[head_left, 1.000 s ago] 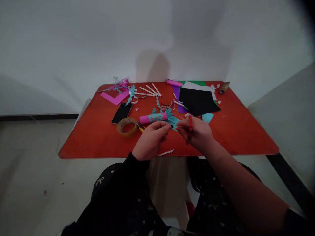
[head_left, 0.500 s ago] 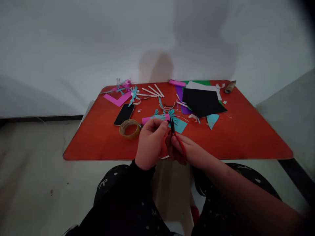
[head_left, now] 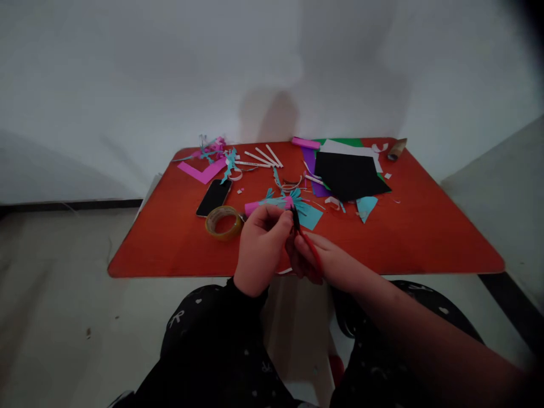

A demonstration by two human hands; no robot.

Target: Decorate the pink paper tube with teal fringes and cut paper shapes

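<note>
My right hand [head_left: 317, 260] grips a pair of scissors [head_left: 312, 248] with red handles and dark blades, tips pointing away from me. The blades meet the fingertips of my left hand [head_left: 262, 243], whose thumb and fingers are pinched together. Whatever the left hand pinches is hidden or too small and dark to name. Just beyond the hands lies a pink paper roll [head_left: 254, 207] with turquoise fringe [head_left: 297, 198] at its end. Beside it rests a flat turquoise paper piece [head_left: 310, 216].
On the red table [head_left: 408, 243], a tape roll [head_left: 223, 222] and a phone [head_left: 215, 197] lie left of my hands. White pens [head_left: 259, 159] and paper scraps [head_left: 215, 148] sit farther back. Black paper [head_left: 351, 177] tops coloured sheets, with a cardboard tube [head_left: 397, 149] at the far right.
The scissor blades have shifted slightly left against my left fingertips and look closer together. My left hand has barely moved, and the things on the table lie as before.
</note>
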